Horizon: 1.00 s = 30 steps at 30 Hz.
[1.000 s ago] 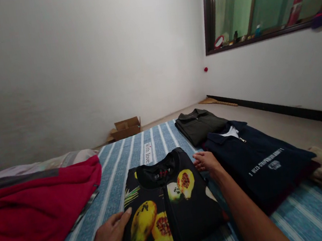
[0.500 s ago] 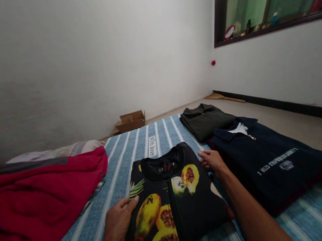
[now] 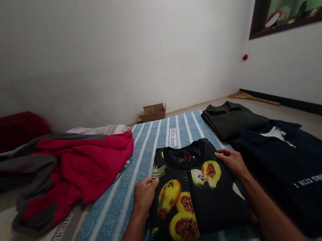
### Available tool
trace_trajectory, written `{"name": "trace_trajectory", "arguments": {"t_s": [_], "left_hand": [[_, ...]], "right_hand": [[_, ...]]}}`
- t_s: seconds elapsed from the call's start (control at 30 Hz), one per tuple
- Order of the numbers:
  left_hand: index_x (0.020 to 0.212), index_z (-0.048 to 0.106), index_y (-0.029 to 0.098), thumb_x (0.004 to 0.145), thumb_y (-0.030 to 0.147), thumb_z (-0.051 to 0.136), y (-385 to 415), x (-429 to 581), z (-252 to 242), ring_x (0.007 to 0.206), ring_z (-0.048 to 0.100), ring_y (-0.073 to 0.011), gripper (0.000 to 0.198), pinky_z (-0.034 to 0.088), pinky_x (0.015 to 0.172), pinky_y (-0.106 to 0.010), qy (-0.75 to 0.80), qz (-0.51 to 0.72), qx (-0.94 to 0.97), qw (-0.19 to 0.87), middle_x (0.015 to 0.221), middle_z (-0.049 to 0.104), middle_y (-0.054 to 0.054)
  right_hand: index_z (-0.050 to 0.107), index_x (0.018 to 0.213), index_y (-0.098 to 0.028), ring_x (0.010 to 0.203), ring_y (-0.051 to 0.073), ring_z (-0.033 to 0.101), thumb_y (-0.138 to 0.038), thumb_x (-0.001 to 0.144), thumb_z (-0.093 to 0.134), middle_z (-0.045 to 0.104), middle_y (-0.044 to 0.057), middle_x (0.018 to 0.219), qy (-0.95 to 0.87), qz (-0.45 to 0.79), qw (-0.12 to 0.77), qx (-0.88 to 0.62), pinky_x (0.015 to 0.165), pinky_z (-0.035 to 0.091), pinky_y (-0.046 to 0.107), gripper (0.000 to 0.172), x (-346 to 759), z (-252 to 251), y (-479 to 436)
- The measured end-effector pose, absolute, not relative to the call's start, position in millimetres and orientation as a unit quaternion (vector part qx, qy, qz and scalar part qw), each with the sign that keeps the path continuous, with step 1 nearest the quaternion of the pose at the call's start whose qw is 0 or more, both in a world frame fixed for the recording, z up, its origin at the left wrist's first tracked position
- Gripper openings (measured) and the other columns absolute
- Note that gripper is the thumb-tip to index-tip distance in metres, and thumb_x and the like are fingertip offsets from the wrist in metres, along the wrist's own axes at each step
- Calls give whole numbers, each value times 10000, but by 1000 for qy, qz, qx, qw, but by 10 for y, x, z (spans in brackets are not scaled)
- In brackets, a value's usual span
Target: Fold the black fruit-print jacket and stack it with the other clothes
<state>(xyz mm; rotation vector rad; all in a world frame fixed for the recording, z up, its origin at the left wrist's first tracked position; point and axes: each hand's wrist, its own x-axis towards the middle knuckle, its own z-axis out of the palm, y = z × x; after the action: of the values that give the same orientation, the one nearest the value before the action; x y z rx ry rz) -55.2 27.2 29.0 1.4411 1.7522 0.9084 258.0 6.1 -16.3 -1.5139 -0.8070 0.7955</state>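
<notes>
A folded black jacket [image 3: 215, 207] printed with yellow papayas lies front up, its round collar pointing away from me. At its left edge my left hand [image 3: 145, 196] is closed on the fabric, thumb on top and the other fingers partly hidden. My right hand [image 3: 233, 162] grips the upper right edge near the shoulder, its fingertips on the cloth. Right of that hand lies a folded navy zip-collar top [image 3: 310, 164] with white lettering. Beyond it is a folded dark olive jacket [image 3: 234, 117].
A crumpled red and grey garment [image 3: 96, 163] lies at left on a flowered cover [image 3: 5, 237]. Blue striped bedding [image 3: 113, 208] spreads under the clothes. A cardboard box [image 3: 153, 112] stands by the far wall, and a broom [image 3: 254, 98] lies on the floor.
The view has turned left, so everything sits further right and more of the red and grey garment shows. My right hand has come onto the black jacket's edge. My left hand stays at its left edge.
</notes>
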Motion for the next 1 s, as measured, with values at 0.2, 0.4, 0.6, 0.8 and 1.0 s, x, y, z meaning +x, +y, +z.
{"name": "trace_trajectory", "arguments": {"t_s": [0.2, 0.4, 0.6, 0.8, 1.0], "left_hand": [[773, 633, 165, 776, 362, 498, 235, -508, 391, 759, 644, -253, 239, 454, 671, -313, 719, 214, 645, 146, 736, 679, -78], [1038, 608, 160, 815, 294, 488, 36, -27, 740, 1155, 505, -262, 286, 346, 997, -383, 590, 177, 788, -7, 1221, 581, -136], [1225, 544, 134, 764, 509, 531, -39, 477, 672, 1374, 208, -320, 595, 156, 1095, -512, 490, 64, 861, 121, 1435, 371, -176], [1351, 429, 78, 787, 631, 427, 12, 519, 356, 1391, 90, -339, 791, 73, 1093, -551, 519, 48, 845, 125, 1471, 247, -232], [1357, 435, 117, 806, 614, 417, 4, 467, 304, 1395, 86, -328, 742, 56, 1100, -545, 517, 74, 844, 122, 1482, 242, -204]], "right_hand": [[689, 812, -120, 590, 193, 611, -459, 552, 725, 648, 39, 626, -351, 317, 576, -667, 528, 455, 277, 429, 2581, -210, 79], [684, 857, -118, 620, 212, 629, -479, 572, 709, 667, 53, 668, -356, 320, 572, -666, 541, 472, 289, 460, 2596, -261, 94], [677, 828, -130, 605, 212, 630, -484, 560, 715, 667, 49, 650, -354, 330, 572, -662, 534, 477, 289, 445, 2578, -250, 79], [667, 863, -128, 614, 207, 627, -480, 549, 720, 660, 41, 657, -346, 335, 578, -659, 546, 482, 286, 474, 2572, -252, 91], [655, 909, -133, 572, 188, 600, -471, 538, 726, 614, 2, 604, -340, 325, 579, -666, 512, 457, 272, 507, 2570, -240, 101]]}}
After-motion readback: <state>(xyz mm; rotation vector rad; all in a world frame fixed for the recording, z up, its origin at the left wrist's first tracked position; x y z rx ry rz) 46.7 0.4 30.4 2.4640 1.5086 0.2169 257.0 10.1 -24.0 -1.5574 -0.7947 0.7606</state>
